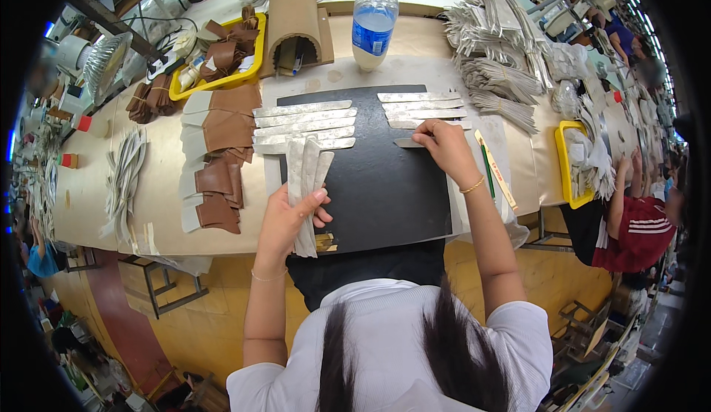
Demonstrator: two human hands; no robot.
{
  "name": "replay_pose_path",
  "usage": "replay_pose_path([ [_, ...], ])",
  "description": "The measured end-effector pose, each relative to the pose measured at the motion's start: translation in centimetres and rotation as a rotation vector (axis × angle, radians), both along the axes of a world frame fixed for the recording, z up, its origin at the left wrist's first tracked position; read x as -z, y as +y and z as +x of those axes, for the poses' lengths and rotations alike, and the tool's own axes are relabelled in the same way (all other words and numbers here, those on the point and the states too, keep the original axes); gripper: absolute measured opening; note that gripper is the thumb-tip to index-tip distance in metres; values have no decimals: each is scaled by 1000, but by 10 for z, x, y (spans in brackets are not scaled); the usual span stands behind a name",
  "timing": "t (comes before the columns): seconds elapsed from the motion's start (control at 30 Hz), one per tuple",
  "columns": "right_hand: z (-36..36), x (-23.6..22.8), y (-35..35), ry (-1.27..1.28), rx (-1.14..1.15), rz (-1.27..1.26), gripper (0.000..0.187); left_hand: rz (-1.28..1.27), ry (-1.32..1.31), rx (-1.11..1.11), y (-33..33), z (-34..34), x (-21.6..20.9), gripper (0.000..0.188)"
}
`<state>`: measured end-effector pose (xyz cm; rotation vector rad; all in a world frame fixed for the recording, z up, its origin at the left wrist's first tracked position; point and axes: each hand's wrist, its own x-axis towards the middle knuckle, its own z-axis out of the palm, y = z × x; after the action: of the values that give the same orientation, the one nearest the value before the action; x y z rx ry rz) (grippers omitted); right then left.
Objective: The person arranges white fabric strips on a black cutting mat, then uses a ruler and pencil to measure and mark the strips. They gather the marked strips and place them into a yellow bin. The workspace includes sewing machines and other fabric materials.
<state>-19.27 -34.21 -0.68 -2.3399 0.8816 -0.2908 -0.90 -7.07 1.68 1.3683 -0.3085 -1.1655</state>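
My left hand [295,216] is closed round a small fan of long, pale grey strips [304,171], held upright over the left edge of a black mat [392,204]. With fingertips pinched together, my right hand [442,145] grips the end of a single grey strip [405,143] lying on the mat. Just beyond that hand, several similar strips [421,105] lie side by side in a row. Another row of strips [305,118] overlaps the mat's far left edge, above the held fan. What the strips are made of is unclear.
Brown and whitish cut pieces [222,178] lie overlapped at left. Behind stand a yellow tray [259,49], a brown half-round form [292,12] and a bottle [372,30]. Strip bundles [496,41] pile up at far right. A green pencil [486,161] rests beside my right forearm. A co-worker [637,223] sits at right.
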Motion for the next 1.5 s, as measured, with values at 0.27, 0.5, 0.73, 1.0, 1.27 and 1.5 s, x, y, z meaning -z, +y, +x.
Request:
replay_pose_path([
  [0.27,10,40,5,-145,52,-425,12,-9,36,-12,-1,-10,-3,26],
  [0.5,18,18,30,-272,101,-453,17,8,12,-4,-4,-20,0,22],
  [0.73,36,-3,108,-510,-280,870,19,37,-10,2,-7,-26,-4,20],
  [1.0,-13,-56,38,-662,-48,874,18,37,-70,-144,22,0,3,24],
  [1.27,-4,-5,13,-103,-18,79,14,-1,-2,-82,6,-18,-11,24],
  [1.5,0,26,13,-174,-6,-262,15,-21,17,-64,6,-24,-9,25],
])
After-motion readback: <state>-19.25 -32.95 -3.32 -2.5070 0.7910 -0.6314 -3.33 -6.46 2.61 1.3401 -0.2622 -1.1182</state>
